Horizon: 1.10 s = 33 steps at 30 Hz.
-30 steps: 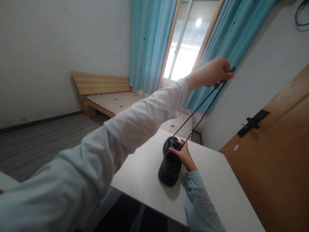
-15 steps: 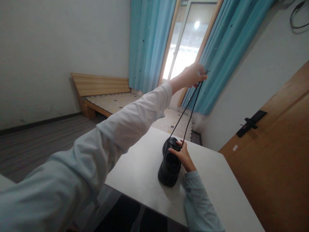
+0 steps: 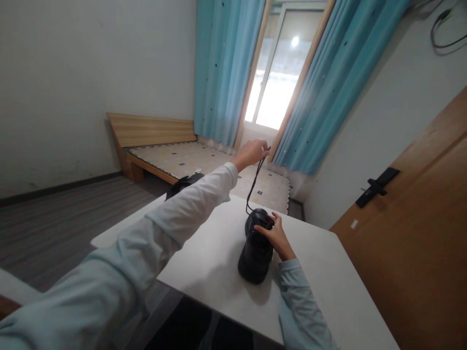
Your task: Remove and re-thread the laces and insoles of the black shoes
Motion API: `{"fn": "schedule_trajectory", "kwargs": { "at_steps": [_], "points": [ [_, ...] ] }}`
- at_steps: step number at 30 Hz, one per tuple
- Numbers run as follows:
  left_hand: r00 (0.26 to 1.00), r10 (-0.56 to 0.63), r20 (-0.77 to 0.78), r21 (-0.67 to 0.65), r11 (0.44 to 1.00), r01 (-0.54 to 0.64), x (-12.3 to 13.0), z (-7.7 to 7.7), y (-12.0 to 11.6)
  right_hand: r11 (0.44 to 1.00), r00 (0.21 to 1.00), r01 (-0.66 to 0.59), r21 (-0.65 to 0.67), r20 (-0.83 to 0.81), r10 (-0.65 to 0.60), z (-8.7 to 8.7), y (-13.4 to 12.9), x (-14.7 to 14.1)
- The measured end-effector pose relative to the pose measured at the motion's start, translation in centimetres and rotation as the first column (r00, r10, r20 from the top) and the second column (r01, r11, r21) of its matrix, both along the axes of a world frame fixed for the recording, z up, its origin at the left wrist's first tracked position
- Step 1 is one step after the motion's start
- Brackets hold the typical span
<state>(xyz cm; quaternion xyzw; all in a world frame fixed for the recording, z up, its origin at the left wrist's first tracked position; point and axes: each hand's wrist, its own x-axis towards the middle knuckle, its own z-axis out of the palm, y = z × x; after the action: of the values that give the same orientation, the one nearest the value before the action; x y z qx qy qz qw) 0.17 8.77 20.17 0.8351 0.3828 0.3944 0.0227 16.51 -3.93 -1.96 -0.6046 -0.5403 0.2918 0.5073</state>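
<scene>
On the white table (image 3: 321, 272), near its far edge: black shoe (image 3: 255, 260), sole down as far as visible. Right hand (image 3: 279, 237) is on the shoe's right side, thumb and fingers set apart and gripping the upper near the laces; exact fingertip contact too dark to tell. Left hand (image 3: 251, 151) is up past the table's far edge, fingertips pinched together on black laces (image 3: 253, 187). Laces run down from the pinch in a slack curve to the end of the shoe farther from the camera. Second black item (image 3: 184, 183) at the table's far left side, partly behind the left sleeve (image 3: 186, 211); can't tell what it is. Beyond the table: wooden bed (image 3: 146, 127) with patterned mattress (image 3: 175, 156), window (image 3: 279, 80) between blue curtains (image 3: 229, 68). Wooden door (image 3: 412, 233) with black handle (image 3: 377, 187) on the right.
</scene>
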Motion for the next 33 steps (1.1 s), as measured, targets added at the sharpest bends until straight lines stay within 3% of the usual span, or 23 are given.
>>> {"fn": "schedule_trajectory", "kwargs": {
  "at_steps": [5,11,15,17,19,20,22,26,29,33],
  "points": [
    [0.967,0.222,-0.127,-0.139,0.961,-0.239,-1.6,-6.2,1.1,1.0,1.0,0.0,0.007,0.024,0.0,0.2,-0.2,-0.1],
    [0.941,0.205,-0.268,-0.346,0.891,-0.293,-3.4,-12.0,0.5,0.999,0.998,-0.028,0.023,0.048,0.027,0.5,-0.4,-0.2],
    [0.957,-0.009,-0.289,-0.497,0.856,-0.142,-3.7,-14.7,-1.3,0.997,0.993,-0.063,0.044,0.098,0.059,0.9,-0.7,-0.2],
    [0.951,-0.239,-0.196,-0.633,0.772,0.064,-3.6,-15.8,-2.4,0.994,0.988,-0.085,0.062,0.131,0.076,1.1,-0.7,-0.2],
    [0.93,-0.359,-0.073,-0.691,0.691,0.213,-3.4,-16.8,-3.4,0.988,0.981,-0.111,0.106,0.171,0.092,1.3,-0.6,-0.3],
    [0.927,-0.372,-0.042,-0.674,0.695,0.249,-3.3,-17.1,-3.8,0.983,0.976,-0.123,0.135,0.193,0.096,1.3,-0.6,-0.3],
    [0.949,-0.315,-0.009,-0.575,0.778,0.253,-3.2,-17.4,-4.3,0.973,0.967,-0.142,0.184,0.238,0.096,1.4,-0.6,-0.3],
    [0.978,-0.055,0.199,-0.273,0.956,0.11,-3.7,-16.7,-4.8,0.97,0.957,-0.137,0.202,0.281,0.077,1.5,-0.7,-0.3],
    [0.938,0.02,0.345,-0.135,0.99,0.029,-4.3,-16.1,-5.1,0.974,0.953,-0.126,0.189,0.296,0.066,1.5,-0.7,-0.2],
    [0.959,-0.152,0.241,-0.167,0.967,0.195,-4.6,-16.6,-5.2,0.975,0.957,-0.115,0.189,0.286,0.057,1.2,-0.5,-0.3]
  ]
}}
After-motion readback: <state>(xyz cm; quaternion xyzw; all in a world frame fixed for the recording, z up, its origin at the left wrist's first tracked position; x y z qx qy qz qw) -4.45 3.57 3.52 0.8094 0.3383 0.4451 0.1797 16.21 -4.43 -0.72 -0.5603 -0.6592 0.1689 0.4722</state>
